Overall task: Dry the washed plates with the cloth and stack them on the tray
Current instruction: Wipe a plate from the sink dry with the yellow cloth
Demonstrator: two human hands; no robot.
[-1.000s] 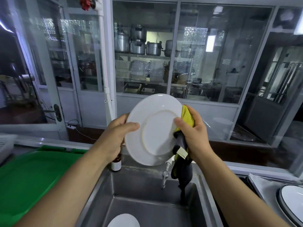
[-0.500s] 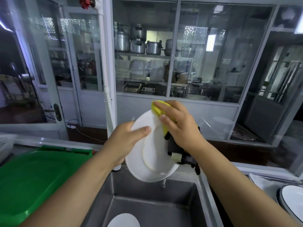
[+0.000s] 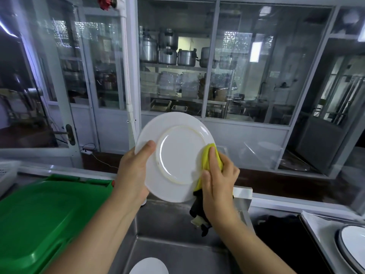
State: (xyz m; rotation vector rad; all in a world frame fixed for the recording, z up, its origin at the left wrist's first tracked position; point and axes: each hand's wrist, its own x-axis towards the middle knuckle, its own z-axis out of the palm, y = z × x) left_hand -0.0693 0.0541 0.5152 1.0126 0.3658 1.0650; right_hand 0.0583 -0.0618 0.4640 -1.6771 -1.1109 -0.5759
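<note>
A white plate (image 3: 177, 153) is held upright over the sink with its underside towards me. My left hand (image 3: 134, 173) grips its left rim, thumb on the underside. My right hand (image 3: 217, 178) grips a yellow and black cloth (image 3: 207, 157) and presses it against the plate's right rim; the cloth's dark end hangs down below the hand. A green tray (image 3: 43, 220) lies at the left. Another white plate (image 3: 148, 266) lies in the sink at the bottom edge.
The steel sink (image 3: 173, 230) is straight below my hands. At the far right a white plate with a dark rim (image 3: 353, 244) rests on the counter. A glass partition with a white pipe (image 3: 126, 66) stands behind the sink.
The plate has turned to face me more squarely and risen a little. My right hand with the cloth slid from the plate's top rim down to its lower right rim.
</note>
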